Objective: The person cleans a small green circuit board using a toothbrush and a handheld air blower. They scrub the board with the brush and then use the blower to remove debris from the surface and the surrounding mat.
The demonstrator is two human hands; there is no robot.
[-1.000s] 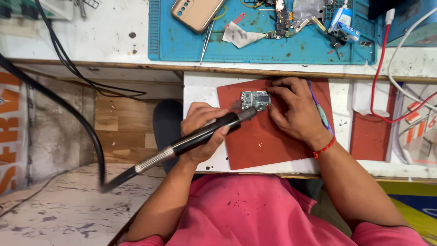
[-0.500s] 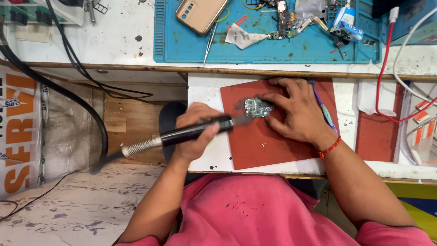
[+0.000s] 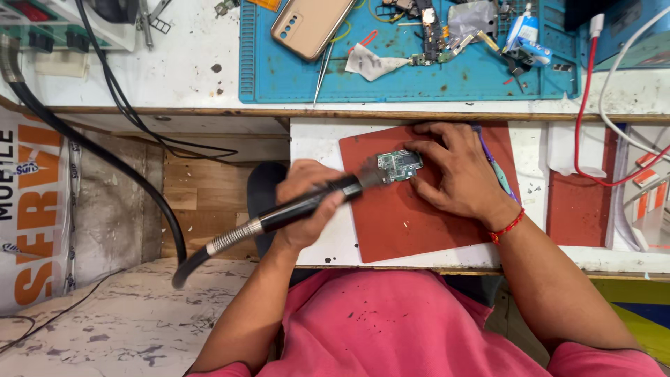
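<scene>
Here the left hand (image 3: 307,206) is gripping a black hot-air handpiece (image 3: 300,204), fingers closed round its barrel, its nozzle pointing at a small circuit board (image 3: 399,165). The board is lying on a red mat (image 3: 419,223) — near the mat's upper edge. The right hand (image 3: 457,171) is pressing down beside the board, fingertips touching its right edge — not closed around it.
</scene>
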